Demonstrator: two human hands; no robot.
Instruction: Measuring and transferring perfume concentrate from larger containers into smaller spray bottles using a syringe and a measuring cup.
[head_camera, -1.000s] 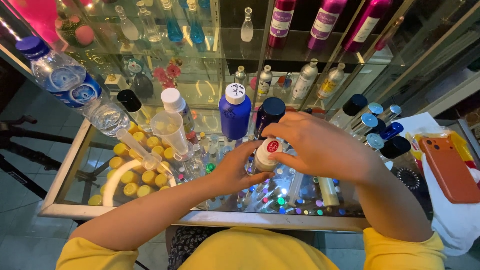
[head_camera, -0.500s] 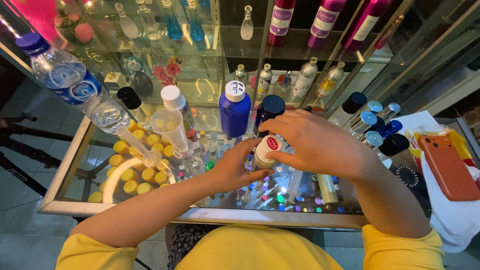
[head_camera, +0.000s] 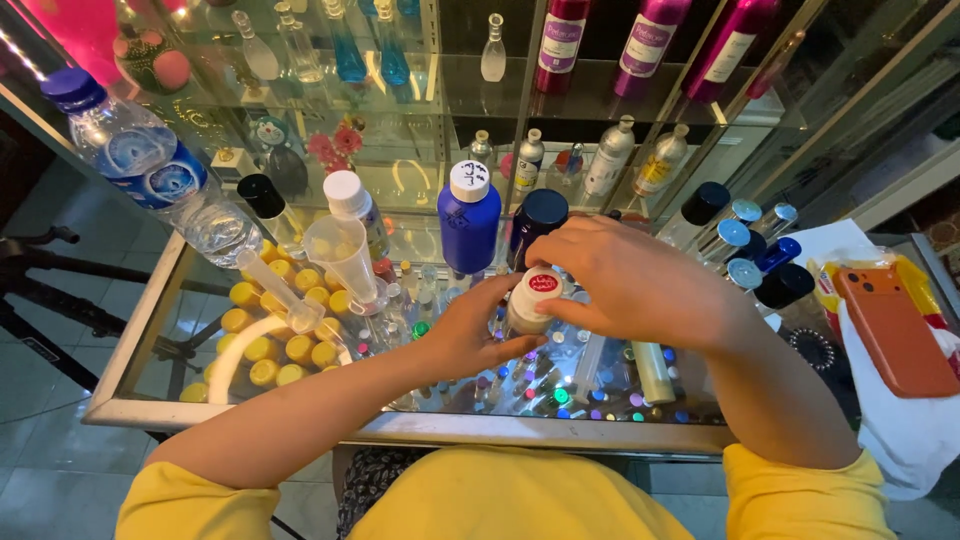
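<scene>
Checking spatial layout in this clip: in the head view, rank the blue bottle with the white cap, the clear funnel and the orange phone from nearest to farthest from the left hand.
From the left hand:
1. Blue bottle, just behind it.
2. Clear funnel, to its left.
3. Orange phone, far right.

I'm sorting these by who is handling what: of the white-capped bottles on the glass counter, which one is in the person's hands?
The small cream bottle with a red sticker on its cap, gripped by the left hand and right hand. The blue bottle and clear bottle stand untouched.
</scene>
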